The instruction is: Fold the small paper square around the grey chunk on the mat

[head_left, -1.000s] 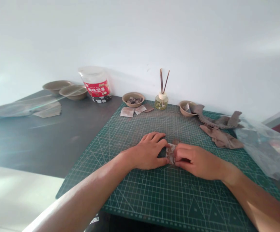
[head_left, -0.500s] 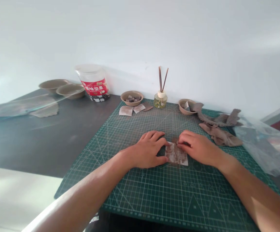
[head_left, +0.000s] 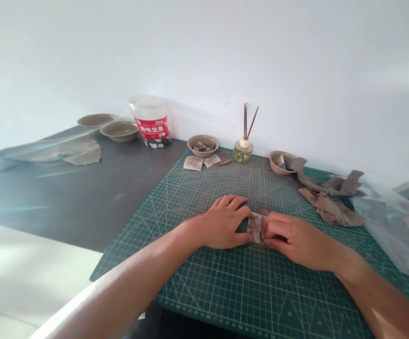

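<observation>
Inward from the near edge of the worktop (head_left: 119,207), my spread left grip (head_left: 226,226) is touching the left side of a stained white sheet (head_left: 255,227). My curled right grip (head_left: 294,239) is covering its right side; I cannot tell if it's pinching anything.

Bright, cool light, mostly from left; jar (head_left: 151,123) beyond left hand (head_left: 227,223) throws soft shadow rightward on wall (head_left: 204,47). Glare streaks on desk (head_left: 119,207) left of that hand, left forearm (head_left: 144,273) blown out low down. Patch (head_left: 256,229) between hands smeary, plastic bag (head_left: 391,228) right of right hand (head_left: 296,241) hazy
</observation>
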{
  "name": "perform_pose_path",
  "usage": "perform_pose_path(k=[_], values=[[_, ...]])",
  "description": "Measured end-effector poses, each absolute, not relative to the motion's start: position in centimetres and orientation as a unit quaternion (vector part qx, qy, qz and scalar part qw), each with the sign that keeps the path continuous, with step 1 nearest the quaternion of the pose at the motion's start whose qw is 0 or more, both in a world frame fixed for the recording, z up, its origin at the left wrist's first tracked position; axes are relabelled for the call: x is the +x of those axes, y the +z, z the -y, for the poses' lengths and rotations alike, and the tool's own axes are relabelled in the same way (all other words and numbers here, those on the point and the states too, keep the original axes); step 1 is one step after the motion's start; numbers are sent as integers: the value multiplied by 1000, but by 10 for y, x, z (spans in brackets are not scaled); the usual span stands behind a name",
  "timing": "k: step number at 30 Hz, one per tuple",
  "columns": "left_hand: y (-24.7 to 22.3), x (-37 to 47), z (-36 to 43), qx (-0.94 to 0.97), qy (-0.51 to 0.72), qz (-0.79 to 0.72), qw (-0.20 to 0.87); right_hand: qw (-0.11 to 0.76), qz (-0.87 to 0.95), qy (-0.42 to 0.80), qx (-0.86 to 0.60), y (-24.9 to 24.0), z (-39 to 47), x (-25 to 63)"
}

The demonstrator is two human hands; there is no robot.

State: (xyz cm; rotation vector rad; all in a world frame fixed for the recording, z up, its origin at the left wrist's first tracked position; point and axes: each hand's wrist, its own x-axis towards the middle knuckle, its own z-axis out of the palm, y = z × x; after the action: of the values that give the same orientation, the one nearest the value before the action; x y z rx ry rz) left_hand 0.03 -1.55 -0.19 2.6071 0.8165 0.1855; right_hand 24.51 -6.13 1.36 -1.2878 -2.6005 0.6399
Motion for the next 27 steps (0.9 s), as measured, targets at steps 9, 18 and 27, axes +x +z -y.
perform_pose_path(k=[9,18,27], values=[[-6,-1,14,931,84,-294,197,99,869,250,-416,17,59,243],[-3,8,17,921,179,-278,205,397,648,441,-478,9,63,233],[6,24,21,859,373,-296,187,536,437,597,-405,0,65,219]])
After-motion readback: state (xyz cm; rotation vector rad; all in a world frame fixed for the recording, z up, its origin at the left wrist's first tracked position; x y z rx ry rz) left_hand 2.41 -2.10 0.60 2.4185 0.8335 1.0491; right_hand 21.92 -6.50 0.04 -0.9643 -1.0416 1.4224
